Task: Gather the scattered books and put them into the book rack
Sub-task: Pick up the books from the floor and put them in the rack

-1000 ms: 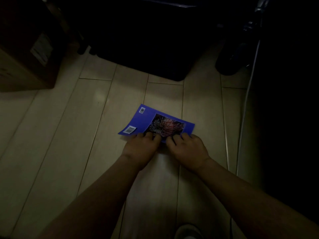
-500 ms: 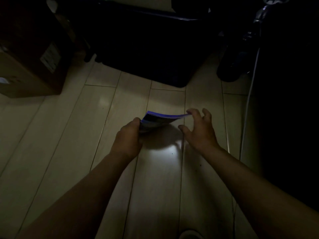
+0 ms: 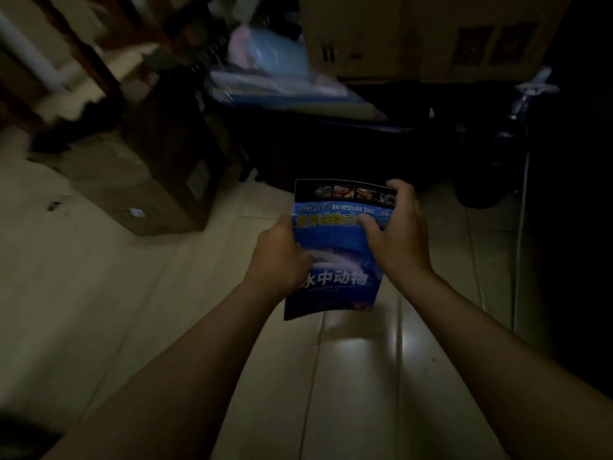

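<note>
The blue book [image 3: 343, 263] is up off the floor [image 3: 149, 310]. The left grip [image 3: 280, 257] pinches its left edge and the right grip [image 3: 399, 240] curls round the right edge. Hold both sides firm (thin books bend) on the way to the rack.

A dim home room used for storage: pale plank floor [image 3: 132, 310], a cardboard box [image 3: 132, 187] at left, a dark bin [image 3: 331, 151] at upper centre heaped with soft bundles [image 3: 265, 51], and a large carton [image 3: 414, 34] at upper right.
</note>
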Available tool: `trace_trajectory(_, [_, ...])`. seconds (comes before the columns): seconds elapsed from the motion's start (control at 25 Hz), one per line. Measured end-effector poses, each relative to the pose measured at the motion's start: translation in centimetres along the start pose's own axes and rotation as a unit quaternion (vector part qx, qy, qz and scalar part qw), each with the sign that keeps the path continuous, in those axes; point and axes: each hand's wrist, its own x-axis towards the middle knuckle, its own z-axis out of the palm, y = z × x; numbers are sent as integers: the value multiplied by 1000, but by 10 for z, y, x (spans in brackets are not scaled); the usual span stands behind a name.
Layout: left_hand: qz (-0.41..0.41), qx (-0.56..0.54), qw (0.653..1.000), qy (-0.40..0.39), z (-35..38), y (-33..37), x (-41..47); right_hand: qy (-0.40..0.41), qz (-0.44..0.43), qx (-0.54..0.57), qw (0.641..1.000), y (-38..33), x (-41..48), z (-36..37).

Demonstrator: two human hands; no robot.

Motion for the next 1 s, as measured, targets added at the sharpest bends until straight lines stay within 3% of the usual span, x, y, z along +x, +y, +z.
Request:
trace_trajectory(0.24, [-3, 11, 996, 94, -145, 63, -68, -104, -89, 0, 991, -170, 4, -53])
trace_trajectory(0.6, [88, -5, 967, 240, -351, 138, -247, -61, -303, -19, 951, -421, -84, -153])
trace_trajectory(0.8, [132, 37, 947, 291, -434, 140, -354, -63, -378, -15, 924, -518, -160, -176])
trace_trajectory(1.0, [108, 69, 927, 353, -496, 114, -456, -73, -419, -64, 903, -598, -242, -172])
